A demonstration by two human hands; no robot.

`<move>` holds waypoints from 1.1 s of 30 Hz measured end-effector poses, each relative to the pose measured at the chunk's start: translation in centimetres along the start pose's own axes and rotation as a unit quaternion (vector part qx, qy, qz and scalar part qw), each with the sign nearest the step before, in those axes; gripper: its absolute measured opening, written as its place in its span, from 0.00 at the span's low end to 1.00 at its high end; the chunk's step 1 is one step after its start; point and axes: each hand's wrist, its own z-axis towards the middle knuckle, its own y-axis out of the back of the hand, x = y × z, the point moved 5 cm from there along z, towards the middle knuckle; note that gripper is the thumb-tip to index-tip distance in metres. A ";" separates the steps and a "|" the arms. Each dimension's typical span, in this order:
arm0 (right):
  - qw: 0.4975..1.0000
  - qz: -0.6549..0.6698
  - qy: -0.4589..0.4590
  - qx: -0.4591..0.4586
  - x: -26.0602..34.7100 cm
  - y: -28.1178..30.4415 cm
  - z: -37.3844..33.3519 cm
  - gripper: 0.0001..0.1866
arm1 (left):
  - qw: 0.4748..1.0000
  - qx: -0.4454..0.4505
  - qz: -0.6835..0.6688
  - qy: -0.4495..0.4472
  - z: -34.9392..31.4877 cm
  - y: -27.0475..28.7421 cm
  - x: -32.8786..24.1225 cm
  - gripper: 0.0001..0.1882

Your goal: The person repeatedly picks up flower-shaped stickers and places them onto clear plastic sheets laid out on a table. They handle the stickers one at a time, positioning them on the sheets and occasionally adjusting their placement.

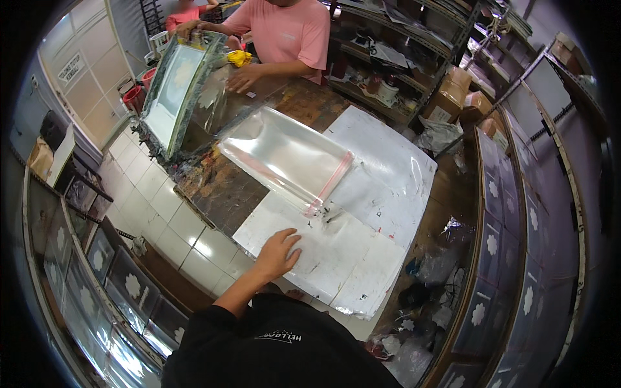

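My left hand (278, 253) hovers over or rests on the near left part of the white sheets (330, 262), fingers apart and holding nothing; I cannot tell whether it touches them. Just beyond it lies a stack of clear plastic bags (291, 155), shiny and flat, with a reddish strip along the near right edge. My right hand is out of view. Across the table, a person in a pink shirt (291, 35) holds up a tilted printing screen frame (174, 97) with one hand. Their other hand (244, 77) is over a clear sheet (210, 100) beside the frame.
Drying racks with clear sheets bearing white flower shapes stand left (132, 284) and right (491, 246). Shelving (388, 77) and cardboard boxes (449, 94) are behind the stained table (217, 194). A yellow cloth (239, 58) lies near the frame. Plastic scraps (433, 271) lie at the right.
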 end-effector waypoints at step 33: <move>0.863 0.420 0.280 0.017 45.4 -1.3 -27.9 0.21 | 0.911 0.172 0.157 -0.340 5.1 -3.8 -13.1 0.29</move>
